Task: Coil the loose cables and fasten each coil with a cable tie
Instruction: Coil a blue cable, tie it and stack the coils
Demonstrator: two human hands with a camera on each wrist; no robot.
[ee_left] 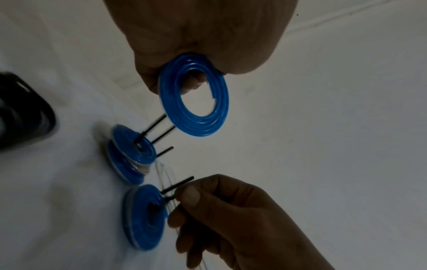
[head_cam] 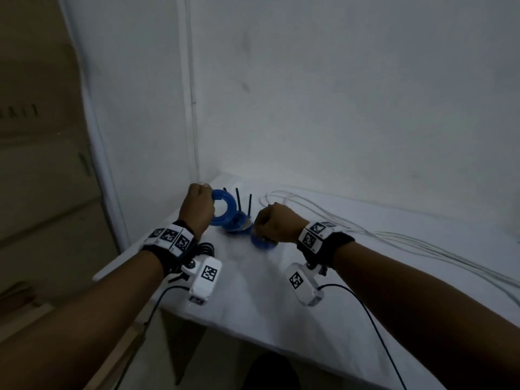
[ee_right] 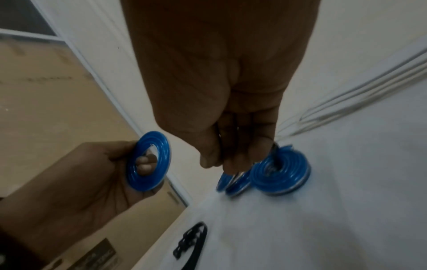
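Far left: a tan cabinet face beside the white wall. White table runs from the corner toward the near right.

Left hand is raised above the far-left corner of the table, fingers curled round a flat blue cable coil. The left wrist view shows this held coil clear of the surface, fingertips through its centre hole, with no tie on it that can be seen. Right wrist view shows the same: coil upright in the left hand, two fingertips showing through the hole.

Just right of it, on the table, a stack of tied blue coils with black cable-tie tails sticking up. How many coils are in the stack is unclear.

Near left on the table, under the left wrist, a black bundle; its make-up cannot be told.

Right hand is low over another blue coil lying on the table. Left wrist view: thumb and fingers of the right hand pinch a black cable tie that passes through this coil. The frame is blurred here.

Right: loose white cables trail across the table from behind the right hand toward the near right edge, uncoiled.
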